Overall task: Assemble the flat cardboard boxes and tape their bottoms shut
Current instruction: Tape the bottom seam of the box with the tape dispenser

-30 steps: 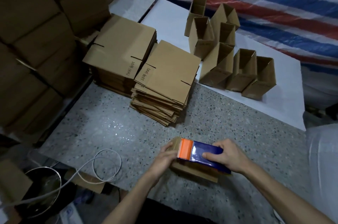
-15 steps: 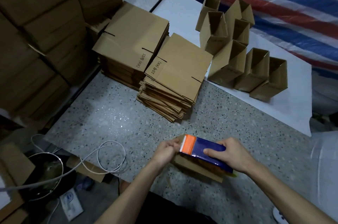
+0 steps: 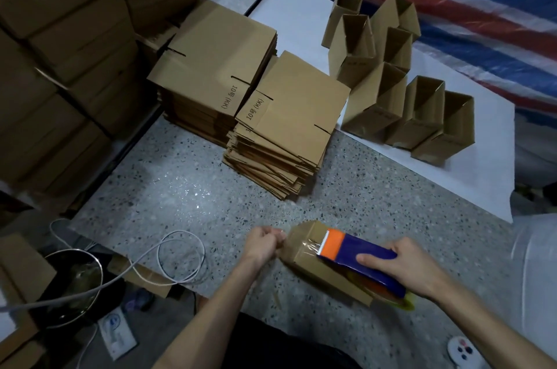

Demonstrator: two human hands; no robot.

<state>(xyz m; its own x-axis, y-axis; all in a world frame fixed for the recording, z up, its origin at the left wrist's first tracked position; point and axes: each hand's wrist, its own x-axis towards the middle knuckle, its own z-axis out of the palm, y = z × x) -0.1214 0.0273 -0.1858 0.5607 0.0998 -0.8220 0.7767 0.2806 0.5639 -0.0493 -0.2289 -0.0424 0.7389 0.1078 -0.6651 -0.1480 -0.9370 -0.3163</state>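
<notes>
Dispenser (image 3: 358, 251) in R hand (image 3: 404, 266) covers box (image 3: 304, 261) top; L hand (image 3: 262, 243) pinches tape (image 3: 309, 245), blurry.

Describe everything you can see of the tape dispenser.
The tape dispenser has a dark blue body, an orange front plate with a toothed blade, and a yellowish part at its rear. It lies tilted across the cardboard box, gripped by the right hand. A strip of clear tape runs from its blade toward the left hand.
</notes>
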